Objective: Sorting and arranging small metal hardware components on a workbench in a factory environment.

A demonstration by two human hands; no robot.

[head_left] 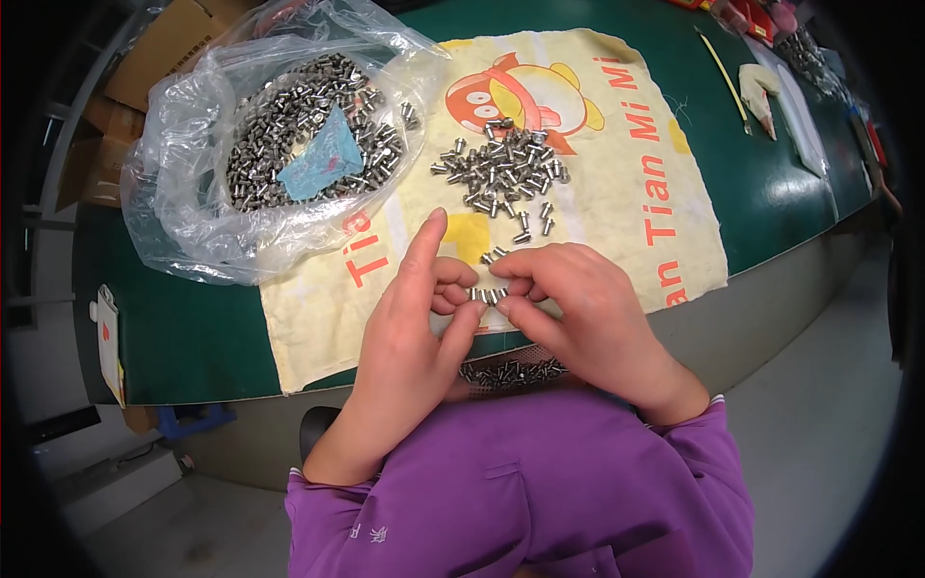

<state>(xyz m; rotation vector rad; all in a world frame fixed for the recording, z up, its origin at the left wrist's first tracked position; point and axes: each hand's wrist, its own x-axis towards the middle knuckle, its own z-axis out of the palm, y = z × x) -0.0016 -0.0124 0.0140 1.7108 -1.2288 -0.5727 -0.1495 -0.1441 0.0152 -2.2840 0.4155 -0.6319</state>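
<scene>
1. Head view, left hand (409, 313): the index finger stretched out straight, while the thumb and the other, curled fingers grasped the left end of a row of small metal screws (488, 297).
2. Head view, right hand (586, 299): thumb and forefinger nearly met, pinching the row's right end.
3. Head view, surroundings: the row was held near the printed cloth's (318, 332) front edge, on the green desk (193, 347); a loose screw pile (506, 171) lay beyond.
</scene>
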